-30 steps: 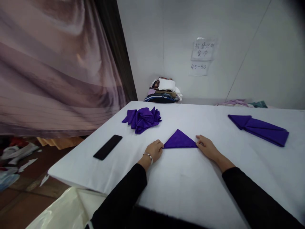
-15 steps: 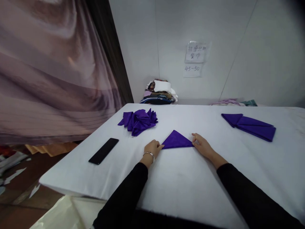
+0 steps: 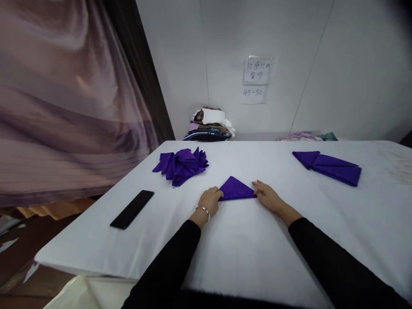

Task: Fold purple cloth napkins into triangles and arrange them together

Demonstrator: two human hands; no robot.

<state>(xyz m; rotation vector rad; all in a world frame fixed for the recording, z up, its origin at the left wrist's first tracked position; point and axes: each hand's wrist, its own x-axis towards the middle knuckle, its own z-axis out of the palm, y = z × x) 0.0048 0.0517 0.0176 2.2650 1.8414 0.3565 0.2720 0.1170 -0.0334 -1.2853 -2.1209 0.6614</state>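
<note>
A draped curtain hangs at the far left, in front of a dark upright strip. Right of it, a white tabletop extends across the scene and carries the items below.

A black phone lies flat near the left edge of the tabletop, set at a slant. Farther back and slightly to the right lies a bunched purple cloth, with its pleats and points spread outward. Beyond the far edge, a stack of clothes rests against the wall.

The left hand, with a bracelet at the wrist, is at the left corner of the folded napkin. Its grip is narrow and holds that corner. The folded napkin is purple, lies flat at the middle of the tabletop and forms a triangle: peak to the far side, long edge to the near side.

Above, two paper signs are fixed to the wall; the lower one reads "45-50".

The right hand holds the right corner in a narrow grip, index finger extended. Both sleeves are black.

At the far right lies a second purple cloth, folded into a long shape with a pointed left end.
</note>
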